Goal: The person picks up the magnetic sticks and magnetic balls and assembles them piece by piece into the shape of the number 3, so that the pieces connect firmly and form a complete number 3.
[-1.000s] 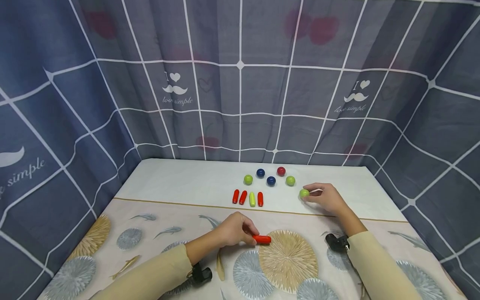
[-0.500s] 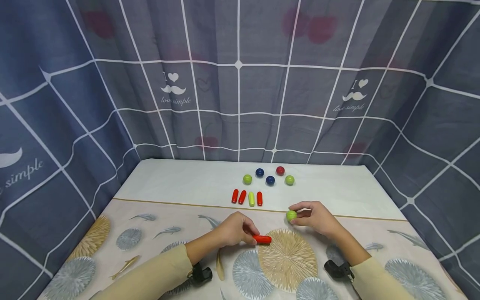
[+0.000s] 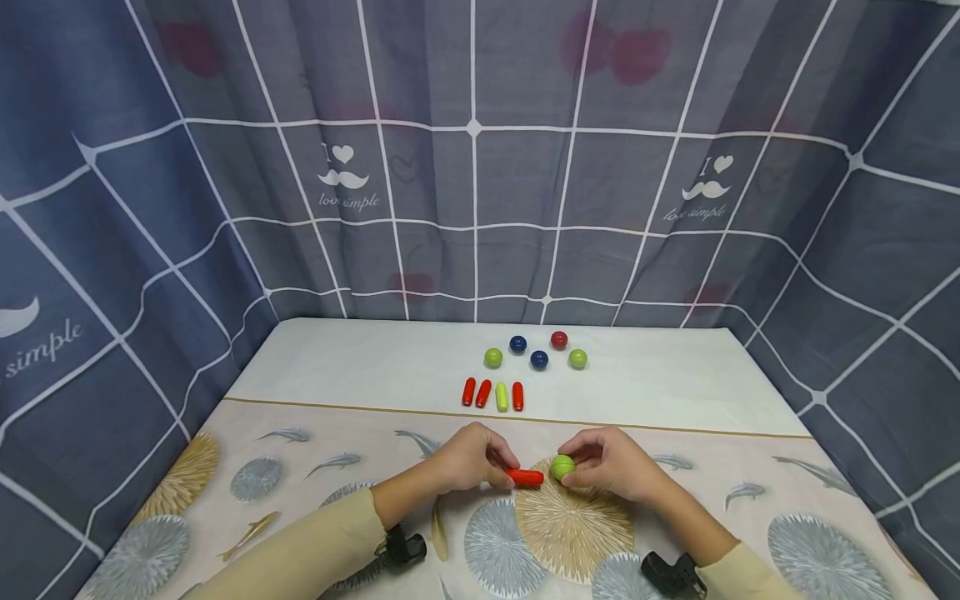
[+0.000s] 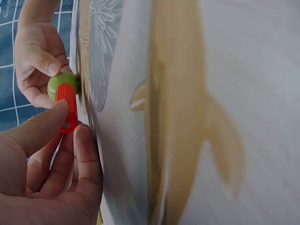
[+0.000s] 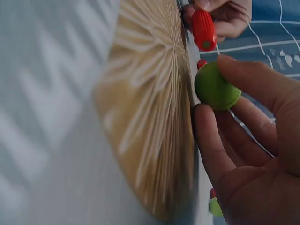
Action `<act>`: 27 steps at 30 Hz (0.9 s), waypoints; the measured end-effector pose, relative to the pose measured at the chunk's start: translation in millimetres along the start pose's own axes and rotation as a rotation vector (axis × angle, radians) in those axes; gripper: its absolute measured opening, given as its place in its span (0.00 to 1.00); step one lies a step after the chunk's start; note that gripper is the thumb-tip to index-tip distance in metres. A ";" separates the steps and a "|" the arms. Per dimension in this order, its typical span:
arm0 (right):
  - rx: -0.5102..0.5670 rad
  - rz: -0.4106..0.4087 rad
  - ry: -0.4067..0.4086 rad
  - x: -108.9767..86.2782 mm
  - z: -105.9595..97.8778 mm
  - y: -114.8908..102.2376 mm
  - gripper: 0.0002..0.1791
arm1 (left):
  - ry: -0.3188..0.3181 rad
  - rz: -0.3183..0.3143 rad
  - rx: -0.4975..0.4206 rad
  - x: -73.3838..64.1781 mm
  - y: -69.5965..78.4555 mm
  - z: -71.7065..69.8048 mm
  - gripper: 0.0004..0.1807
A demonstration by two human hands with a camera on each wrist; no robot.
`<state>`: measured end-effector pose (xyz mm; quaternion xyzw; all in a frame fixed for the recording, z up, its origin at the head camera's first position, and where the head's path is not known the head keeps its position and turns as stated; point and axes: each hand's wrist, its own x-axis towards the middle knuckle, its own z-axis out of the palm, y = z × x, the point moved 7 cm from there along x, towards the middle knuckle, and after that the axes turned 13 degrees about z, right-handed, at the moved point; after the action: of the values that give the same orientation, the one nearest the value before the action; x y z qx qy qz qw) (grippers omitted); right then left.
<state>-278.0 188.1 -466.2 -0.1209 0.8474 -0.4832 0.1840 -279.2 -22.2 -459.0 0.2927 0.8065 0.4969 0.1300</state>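
Note:
Between thumb and fingers, my left hand (image 3: pixel 474 458) pinches a short red ridged rod (image 3: pixel 527 477), which lies sideways just above the patterned cloth. A small hole shows in the rod's near end in the left wrist view. My right hand (image 3: pixel 617 461) pinches a green ball (image 3: pixel 562 467) with a seam line around it. The ball is just right of the rod's free end, with a small gap between them in the head view. In the right wrist view the green ball (image 5: pixel 216 86) sits between thumb and fingertips, and the red rod (image 5: pixel 204 30) points toward it.
On the white strip stand a row of red rods (image 3: pixel 483 393) and one yellow-green rod (image 3: pixel 502 397). Behind them lie two blue balls (image 3: pixel 538 360), a red ball (image 3: pixel 558 340) and two green balls (image 3: pixel 492 357). A checked curtain (image 3: pixel 480 167) surrounds the table.
My right hand has carried the green ball from the white strip toward me and leftward, up close to the red rod. The left hand has kept its place and its hold.

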 end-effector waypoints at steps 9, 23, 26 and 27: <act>-0.009 -0.008 -0.025 -3.8 10.7 -9.3 0.18 | 0.006 -0.003 -0.031 1.1 0.6 0.7 0.10; -0.054 -0.035 -0.008 -3.0 14.9 -10.2 0.19 | -0.024 -0.001 0.017 4.3 -2.6 -2.2 0.10; -0.056 -0.036 -0.004 -3.4 14.6 -11.1 0.19 | -0.042 0.022 0.042 9.0 -4.5 -9.0 0.10; -0.054 -0.033 -0.005 -3.3 14.4 -10.9 0.19 | -0.045 0.033 0.052 11.3 -4.9 -12.5 0.10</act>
<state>-268.6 172.8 -462.9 -0.1410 0.8576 -0.4628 0.1746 -296.2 -26.1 -456.5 0.3203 0.8111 0.4711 0.1324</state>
